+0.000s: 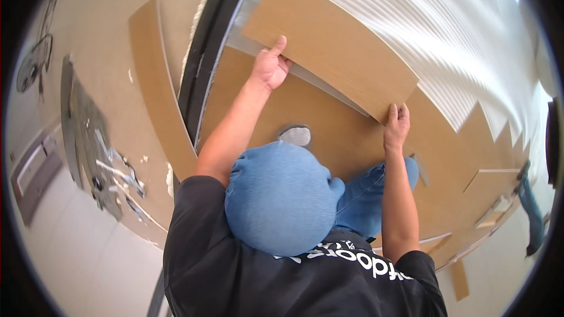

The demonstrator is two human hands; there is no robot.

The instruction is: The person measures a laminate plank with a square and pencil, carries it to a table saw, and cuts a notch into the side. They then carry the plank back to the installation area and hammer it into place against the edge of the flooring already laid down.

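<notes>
Both my hands hold a wide wood-look floor plank [335, 41] by its near edge, tilted a little above the floor. My left hand [272, 66] grips it left of the middle, thumb on top and fingers underneath. At its right end my right hand [397, 126] pinches the corner, with the fingertips on the upper face. Under the plank's near edge shows a narrow pale gap beside the laid plank flooring [335, 132]. Beyond the plank spreads a white ribbed underlay sheet [452, 41].
A dark threshold track [207, 53] runs along the left. Past it lie a loose long plank [157, 82] and a dirty grey sheet with scraps and tools [97, 147]. Stepped plank ends [479, 126] border the underlay. A teal-handled tool [530, 211] lies at far right.
</notes>
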